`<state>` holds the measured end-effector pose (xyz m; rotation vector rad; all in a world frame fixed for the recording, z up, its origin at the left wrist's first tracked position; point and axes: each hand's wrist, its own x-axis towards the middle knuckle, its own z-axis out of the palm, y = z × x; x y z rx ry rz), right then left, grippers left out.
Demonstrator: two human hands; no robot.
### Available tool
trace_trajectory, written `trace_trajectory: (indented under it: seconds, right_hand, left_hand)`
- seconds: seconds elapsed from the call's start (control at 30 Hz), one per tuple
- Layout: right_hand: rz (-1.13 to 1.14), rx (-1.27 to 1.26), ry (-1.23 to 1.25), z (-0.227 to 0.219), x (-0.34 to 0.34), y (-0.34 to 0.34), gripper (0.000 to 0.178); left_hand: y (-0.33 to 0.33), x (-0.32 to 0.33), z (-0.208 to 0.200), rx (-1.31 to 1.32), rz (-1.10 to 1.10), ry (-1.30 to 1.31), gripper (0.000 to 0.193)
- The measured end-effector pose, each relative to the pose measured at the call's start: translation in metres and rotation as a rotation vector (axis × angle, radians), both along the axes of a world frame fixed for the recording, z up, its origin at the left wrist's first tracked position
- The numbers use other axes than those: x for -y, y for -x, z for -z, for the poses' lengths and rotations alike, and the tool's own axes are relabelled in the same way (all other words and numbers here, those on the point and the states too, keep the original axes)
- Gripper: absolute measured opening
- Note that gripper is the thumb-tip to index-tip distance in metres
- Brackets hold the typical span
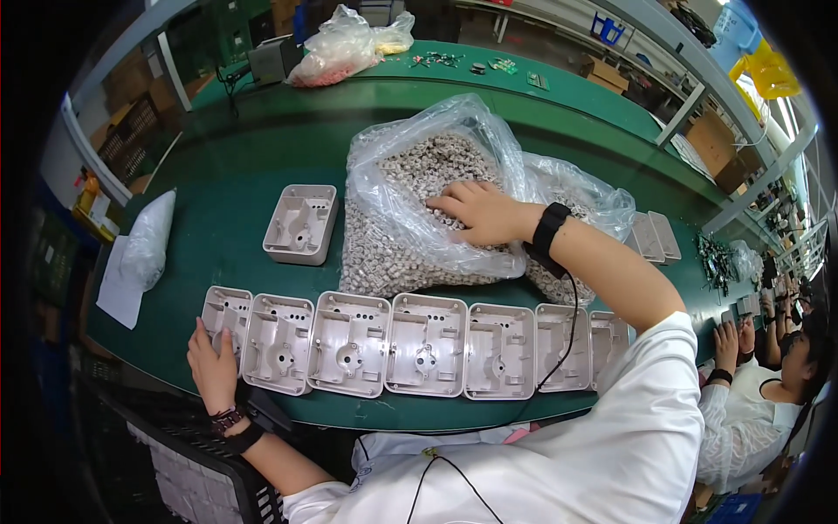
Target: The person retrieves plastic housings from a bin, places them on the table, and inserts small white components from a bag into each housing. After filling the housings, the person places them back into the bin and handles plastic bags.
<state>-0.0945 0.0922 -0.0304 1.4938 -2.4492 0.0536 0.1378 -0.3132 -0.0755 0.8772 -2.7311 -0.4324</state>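
Observation:
A row of several light grey plastic housings (pixel 425 384) runs along the near side of the green table, open sides up. At its left end, my left hand (pixel 214 367) is closed on the near edge of the last housing (pixel 229 301), thumb and fingers on its wall. My right hand (pixel 484 212) reaches into a big clear plastic bag (pixel 371 196) full of small whitish parts (pixel 410 170). Its fingers are apart and rest on the heap; no part shows in its grasp. Black bands circle both wrists, and a dark cord hangs from the right one.
Another housing (pixel 301 229) stands left of the bag. A second bag of parts (pixel 576 188) sits right of it, partly behind my forearm. A wrapped bundle (pixel 150 240) lies far left. Black crate (pixel 209 463) stands by my left arm. A co-worker (pixel 751 410) sits at right.

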Motion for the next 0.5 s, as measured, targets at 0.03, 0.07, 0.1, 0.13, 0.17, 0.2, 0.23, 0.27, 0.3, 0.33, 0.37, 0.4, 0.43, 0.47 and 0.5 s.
trace_trajectory:
  seconds: [0.03,0.07,0.1,0.13,0.17,0.2,0.23,0.27,0.3,0.33,0.37,0.4,0.43,0.47,0.5]
  right_hand:
    - [0.0,0.071,-0.022,-0.004,0.002,0.002,0.042]
    - [0.003,0.142,-0.044,-0.009,0.004,0.004,0.04]
    - [0.009,0.214,-0.065,-0.012,0.006,0.005,0.037]
    - [0.014,0.218,-0.072,-0.012,0.008,0.005,0.037]
    - [0.054,0.23,-0.069,-0.013,0.012,0.007,0.032]
    - [0.093,0.241,-0.066,-0.014,0.016,0.008,0.028]
    - [0.131,0.252,-0.062,-0.015,0.019,0.01,0.023]
    - [0.126,0.253,-0.069,-0.018,0.021,0.011,0.023]
    - [0.152,0.24,-0.089,-0.02,0.023,0.013,0.02]
    - [0.175,0.229,-0.108,-0.021,0.027,0.015,0.017]
    - [0.195,0.217,-0.126,-0.022,0.031,0.017,0.013]
    - [0.172,0.224,-0.127,-0.02,0.032,0.018,0.013]
    - [0.17,0.204,-0.068,-0.02,0.029,0.019,0.013]
    - [0.166,0.184,-0.006,-0.021,0.027,0.021,0.014]
    - [0.147,0.192,0.005,-0.021,0.023,0.022,0.014]
  left_hand:
    - [-0.001,-0.001,0.003,-0.018,-0.014,0.018,0.055]
    - [-0.002,-0.001,0.005,-0.035,-0.025,0.035,0.055]
    - [-0.001,-0.001,0.008,-0.051,-0.033,0.052,0.055]
    - [0.0,0.003,0.013,-0.047,-0.028,0.046,0.055]
    - [0.001,0.006,0.017,-0.106,-0.028,0.035,0.054]
    - [0.002,0.009,0.02,-0.164,-0.028,0.025,0.052]
    - [0.002,0.01,0.023,-0.222,-0.03,0.017,0.051]
    - [0.001,0.01,0.027,-0.22,-0.036,0.012,0.051]
    - [0.001,0.01,0.028,-0.262,-0.061,0.022,0.049]
    - [0.0,0.008,0.028,-0.3,-0.089,0.035,0.047]
    - [-0.001,0.006,0.027,-0.338,-0.119,0.051,0.045]
    - [-0.003,0.003,0.026,-0.329,-0.14,0.056,0.045]
    - [-0.003,-0.002,0.023,-0.371,-0.15,0.068,0.042]
    - [-0.003,-0.007,0.018,-0.414,-0.16,0.084,0.039]
    - [-0.004,-0.011,0.012,-0.457,-0.16,0.106,0.037]
